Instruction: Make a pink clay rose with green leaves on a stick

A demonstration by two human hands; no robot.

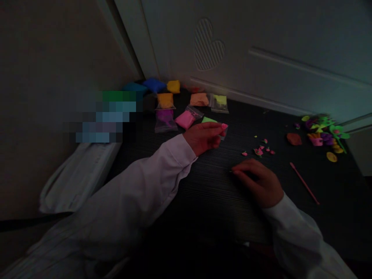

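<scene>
My left hand (202,138) is closed in a pinch on a small piece of pink clay (224,126) at its fingertips, held above the dark table. Behind that hand lies a bag of light green clay (209,120), partly hidden by the fingers. My right hand (259,181) rests low over the tabletop, thumb and forefinger pressed together; a tiny pale speck shows at their tips, too small to name. Just beyond it sit several little pink clay buds with green bits (258,151). Right of this hand lies a thin pink modelling tool (304,183).
Bags of coloured clay, among them pink (186,118), purple (165,119) and orange (165,100), lie at the back left. Finished-looking clay flowers (327,131) and a reddish-brown lump (294,139) stand at right. A white packet (84,174) lies at left; a panel with a heart (207,46) rises behind.
</scene>
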